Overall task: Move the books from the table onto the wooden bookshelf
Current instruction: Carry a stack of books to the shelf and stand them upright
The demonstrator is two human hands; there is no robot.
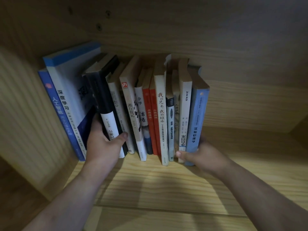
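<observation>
A: Where are the books?

B: A row of books (pixel 141 110) stands spine-out on the wooden shelf board (pixel 158 185), inside a wooden bookshelf compartment. The row fills the centre of the view and leans toward eleven o'clock. The side wall (pixel 25 114) is at nine o'clock, just beside the outermost book.

A: Which ones are at the ends?

B: At the nine o'clock end, a thin blue book (pixel 57 112) is against a big white-and-blue book (pixel 70 90). At the three o'clock end stands a light blue book (pixel 197 119), with a white book (pixel 185 114) touching it on the inner side. Two red books (pixel 150 120) sit near the middle.

A: And the left hand?

B: The left hand (pixel 104 145) comes in from seven o'clock and is clamped on a dark book with a white lower spine (pixel 106 104). Its thumb lies across the spines at the front; the fingers go behind, between that book and the big white-and-blue one.

A: The right hand?

B: The right hand (pixel 202 155) comes in from five o'clock and is closed around the bottom of the light blue book. The thumb presses the foot of the white book next to it, and the fingers wrap the outer cover. It is blurred, so finer detail is unclear.

A: Anything past that end?

B: From three o'clock onward, only bare shelf board and the back wall (pixel 233 97).
</observation>
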